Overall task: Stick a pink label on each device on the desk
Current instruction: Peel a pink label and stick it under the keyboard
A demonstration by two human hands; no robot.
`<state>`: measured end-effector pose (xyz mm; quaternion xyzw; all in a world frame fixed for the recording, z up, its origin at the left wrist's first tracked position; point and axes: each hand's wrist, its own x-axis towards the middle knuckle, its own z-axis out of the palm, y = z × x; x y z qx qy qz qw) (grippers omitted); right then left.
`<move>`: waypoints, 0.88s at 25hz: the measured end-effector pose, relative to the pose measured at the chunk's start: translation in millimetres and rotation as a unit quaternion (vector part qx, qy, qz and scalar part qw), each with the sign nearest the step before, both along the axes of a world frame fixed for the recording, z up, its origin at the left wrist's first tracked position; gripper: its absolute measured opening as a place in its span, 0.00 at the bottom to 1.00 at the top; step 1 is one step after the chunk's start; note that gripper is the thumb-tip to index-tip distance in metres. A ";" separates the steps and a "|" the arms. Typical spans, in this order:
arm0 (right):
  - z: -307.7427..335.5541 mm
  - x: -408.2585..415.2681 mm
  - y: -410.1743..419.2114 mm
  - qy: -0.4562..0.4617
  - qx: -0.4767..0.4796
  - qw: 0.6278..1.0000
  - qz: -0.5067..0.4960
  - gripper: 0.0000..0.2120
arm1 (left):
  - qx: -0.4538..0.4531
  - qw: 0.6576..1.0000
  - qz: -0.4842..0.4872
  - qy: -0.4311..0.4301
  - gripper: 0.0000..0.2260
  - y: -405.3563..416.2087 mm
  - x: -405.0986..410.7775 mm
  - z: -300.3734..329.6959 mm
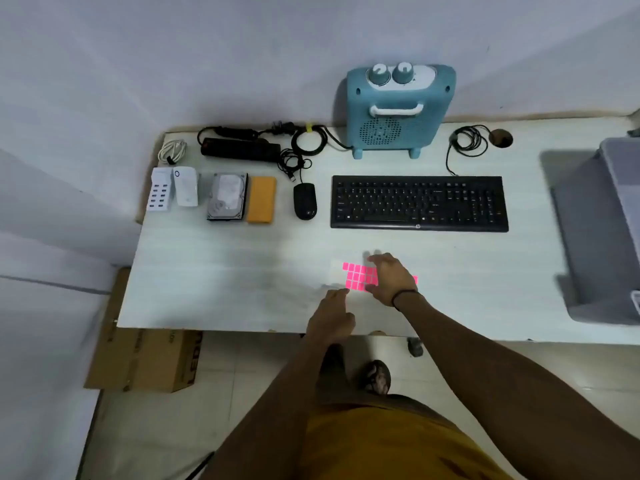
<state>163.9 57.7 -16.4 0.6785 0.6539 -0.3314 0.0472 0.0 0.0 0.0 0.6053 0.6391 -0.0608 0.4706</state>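
Near the desk's (207,271) front edge, the label sheet (356,277) is covered by the right hand (389,278), fingers spread flat on it, while its near corner is touched by the left hand (332,315), fingers loosely curled. Along the back edge are ranged a charger (160,194), adapter (186,186), drive (227,196), mouse (305,201), keyboard (419,203) and heater (398,109).

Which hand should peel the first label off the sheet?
Probably left. The left hand has its fingertips at the free near-left corner of the label sheet, while the right hand lies flat over the sheet, pinning it down.
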 end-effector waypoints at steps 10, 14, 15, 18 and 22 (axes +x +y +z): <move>-10.1 -7.7 24.7 -0.116 -0.023 0.993 0.005 0.40 | 0.034 0.986 -0.134 0.090 0.28 42.7 -13.2 -19.0; -7.4 -10.6 29.0 -0.144 -0.053 0.988 -0.001 0.25 | 0.035 0.989 -0.119 0.075 0.29 44.1 -14.8 -21.2; -3.8 -10.9 32.5 -0.131 -0.065 0.989 -0.018 0.18 | 0.040 0.994 -0.082 0.060 0.29 46.0 -15.5 -18.7; 4.1 -8.1 40.1 -0.014 -0.099 0.985 -0.141 0.13 | 0.057 0.987 0.148 -0.018 0.30 57.6 -16.9 -9.9; 36.7 -11.2 48.6 0.241 -0.122 0.935 -0.229 0.15 | -0.040 0.899 0.396 -0.183 0.31 87.4 -16.6 21.2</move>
